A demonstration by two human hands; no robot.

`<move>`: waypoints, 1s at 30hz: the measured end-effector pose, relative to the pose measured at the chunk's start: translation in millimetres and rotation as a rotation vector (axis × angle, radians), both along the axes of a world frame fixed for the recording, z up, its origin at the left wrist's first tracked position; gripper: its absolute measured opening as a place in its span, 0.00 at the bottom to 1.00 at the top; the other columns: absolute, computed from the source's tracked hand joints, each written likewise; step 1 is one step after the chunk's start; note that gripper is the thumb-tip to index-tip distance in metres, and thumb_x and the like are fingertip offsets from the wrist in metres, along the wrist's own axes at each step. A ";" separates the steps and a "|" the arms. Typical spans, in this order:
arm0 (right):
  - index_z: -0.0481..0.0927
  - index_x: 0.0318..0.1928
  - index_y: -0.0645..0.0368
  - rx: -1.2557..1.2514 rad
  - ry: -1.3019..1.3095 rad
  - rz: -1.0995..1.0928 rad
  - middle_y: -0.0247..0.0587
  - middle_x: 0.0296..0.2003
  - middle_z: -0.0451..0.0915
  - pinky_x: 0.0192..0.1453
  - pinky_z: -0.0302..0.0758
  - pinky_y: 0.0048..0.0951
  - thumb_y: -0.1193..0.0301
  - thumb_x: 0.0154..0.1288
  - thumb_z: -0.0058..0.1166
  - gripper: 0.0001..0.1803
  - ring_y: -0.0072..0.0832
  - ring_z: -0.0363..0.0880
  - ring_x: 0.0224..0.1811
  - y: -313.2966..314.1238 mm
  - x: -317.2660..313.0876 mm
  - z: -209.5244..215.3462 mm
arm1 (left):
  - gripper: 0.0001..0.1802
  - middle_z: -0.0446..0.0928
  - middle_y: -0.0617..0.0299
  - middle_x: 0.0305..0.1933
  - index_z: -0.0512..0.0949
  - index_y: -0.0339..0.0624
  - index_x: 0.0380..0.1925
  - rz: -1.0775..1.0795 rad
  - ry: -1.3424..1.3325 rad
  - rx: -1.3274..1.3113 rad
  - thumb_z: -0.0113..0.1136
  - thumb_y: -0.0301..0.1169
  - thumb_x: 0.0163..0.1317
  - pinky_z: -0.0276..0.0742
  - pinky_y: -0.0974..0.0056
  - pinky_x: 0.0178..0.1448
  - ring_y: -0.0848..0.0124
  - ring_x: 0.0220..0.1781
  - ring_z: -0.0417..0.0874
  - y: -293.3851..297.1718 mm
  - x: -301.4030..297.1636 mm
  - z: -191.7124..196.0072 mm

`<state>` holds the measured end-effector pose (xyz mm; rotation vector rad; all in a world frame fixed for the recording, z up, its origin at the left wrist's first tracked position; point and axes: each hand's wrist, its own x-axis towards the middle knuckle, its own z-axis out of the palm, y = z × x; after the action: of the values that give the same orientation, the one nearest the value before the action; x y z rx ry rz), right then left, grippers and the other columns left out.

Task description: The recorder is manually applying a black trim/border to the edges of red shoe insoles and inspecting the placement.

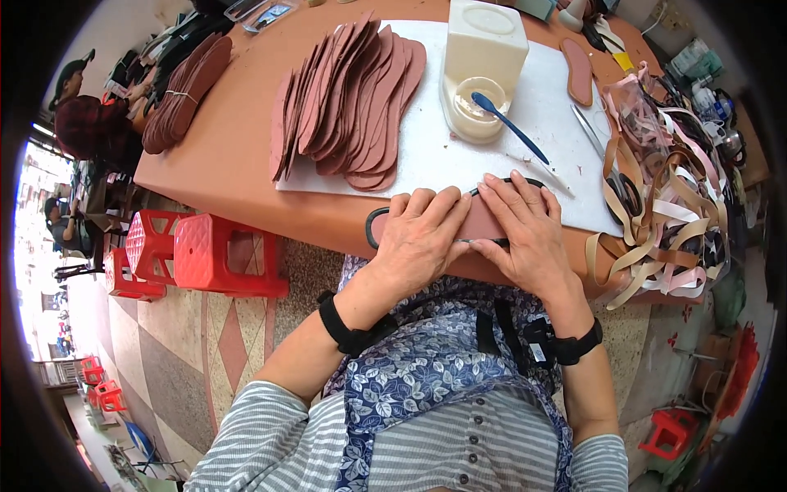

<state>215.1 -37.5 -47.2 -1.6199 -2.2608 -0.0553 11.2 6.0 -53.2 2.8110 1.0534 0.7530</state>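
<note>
A reddish-brown shoe insole [479, 221] with a black band round its edge lies across the near edge of the table. My left hand [418, 234] grips its left part, fingers bent over the top. On its right part rest the fingers of my right hand [525, 234], with the thumb at the near edge. The two thumbs almost meet there. Beyond my left hand lies a large fanned pile of reddish-brown insoles [348, 107]. Past my right hand stands a cream square jug [488, 41] with a round cup [477, 123] at its front and a blue-handled brush [516, 131] across it.
A white sheet [545, 90] covers part of the brown table [221, 164]. Scissors [627, 193] lie beside tangled straps [664, 221] at right. A single insole [578, 70] lies farther back; a tied bundle [188, 94] sits far left. Red stools [225, 254] stand left; people sit beyond.
</note>
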 end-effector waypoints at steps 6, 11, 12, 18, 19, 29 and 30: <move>0.73 0.65 0.54 0.001 0.146 -0.087 0.37 0.65 0.72 0.72 0.54 0.49 0.54 0.64 0.57 0.32 0.41 0.64 0.71 -27.4 30.4 4.8 | 0.37 0.72 0.62 0.56 0.74 0.40 0.59 -0.007 -0.013 -0.055 0.69 0.46 0.50 0.65 0.57 0.54 0.63 0.51 0.71 -0.9 -1.3 3.3; 0.77 0.61 0.59 0.117 0.153 -0.140 0.46 0.63 0.74 0.70 0.58 0.44 0.58 0.66 0.56 0.27 0.44 0.67 0.70 -53.3 42.8 -4.1 | 0.38 0.71 0.62 0.56 0.74 0.40 0.59 -0.004 -0.006 -0.042 0.70 0.46 0.49 0.64 0.57 0.55 0.62 0.51 0.71 -0.1 -1.2 3.8; 0.77 0.61 0.59 0.115 0.153 -0.140 0.46 0.63 0.74 0.70 0.58 0.44 0.58 0.66 0.56 0.27 0.44 0.67 0.70 -56.6 40.4 -4.5 | 0.38 0.71 0.62 0.56 0.74 0.40 0.59 -0.004 -0.006 -0.044 0.70 0.46 0.49 0.64 0.57 0.55 0.62 0.51 0.71 0.1 -1.3 3.2; 0.78 0.62 0.47 0.084 -0.028 -0.032 0.39 0.68 0.69 0.73 0.53 0.45 0.47 0.66 0.53 0.29 0.39 0.60 0.74 -62.1 21.0 -13.6 | 0.37 0.72 0.62 0.56 0.74 0.41 0.59 -0.004 -0.010 -0.047 0.68 0.47 0.51 0.65 0.57 0.54 0.62 0.51 0.71 0.2 -0.9 3.3; 0.78 0.62 0.44 0.075 -0.036 -0.040 0.38 0.69 0.68 0.74 0.51 0.45 0.45 0.66 0.52 0.30 0.38 0.58 0.75 -62.0 20.7 -16.2 | 0.36 0.72 0.61 0.56 0.74 0.40 0.59 -0.007 -0.015 -0.054 0.68 0.47 0.52 0.65 0.57 0.54 0.62 0.51 0.71 0.1 -0.7 3.8; 0.78 0.63 0.39 0.068 -0.099 -0.060 0.36 0.71 0.66 0.75 0.46 0.46 0.42 0.66 0.50 0.30 0.38 0.56 0.76 -58.8 16.3 -25.7 | 0.33 0.73 0.62 0.54 0.75 0.41 0.58 0.008 -0.026 -0.066 0.67 0.45 0.55 0.65 0.57 0.53 0.62 0.50 0.72 0.1 0.4 4.7; 0.77 0.63 0.39 0.068 -0.111 -0.068 0.36 0.71 0.66 0.75 0.46 0.46 0.42 0.66 0.49 0.30 0.38 0.56 0.76 -58.4 15.7 -25.8 | 0.33 0.73 0.62 0.54 0.75 0.41 0.58 0.008 -0.025 -0.067 0.67 0.45 0.55 0.65 0.57 0.53 0.62 0.50 0.72 2.5 -0.7 2.8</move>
<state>230.8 -95.9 -73.0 -1.6962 -2.2579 -0.2425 10.5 8.6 -50.4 2.7356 1.0659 0.7373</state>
